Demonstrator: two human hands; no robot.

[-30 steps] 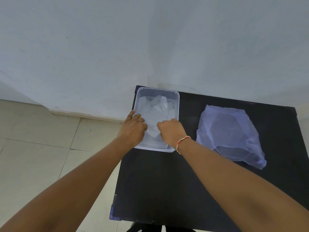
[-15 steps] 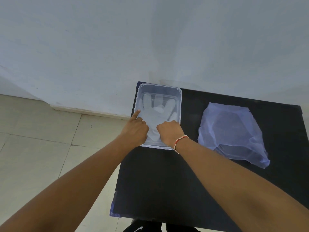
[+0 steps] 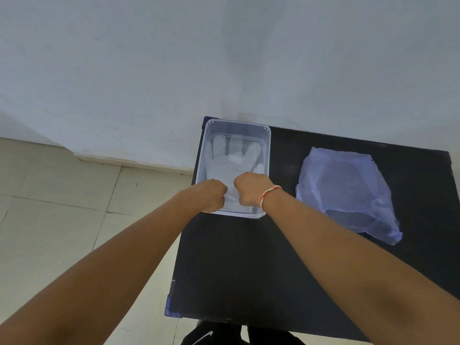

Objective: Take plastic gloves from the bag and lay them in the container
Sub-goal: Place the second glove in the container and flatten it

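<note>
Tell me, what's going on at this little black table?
A person is laying a clear plastic glove flat in a clear plastic container at the table's far left corner. The left hand and right hand are both closed at the glove's cuff end, near the container's front edge. The plastic bag lies to the right, untouched.

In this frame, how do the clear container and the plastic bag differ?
The container is rigid, rectangular and open-topped; the bag is soft, crumpled and lies flat. The container looks clear, the bag bluish. Both hands, left hand and right hand, are at the container, over a spread glove; the bag lies untouched to its right. Both rest on the black table.
</note>
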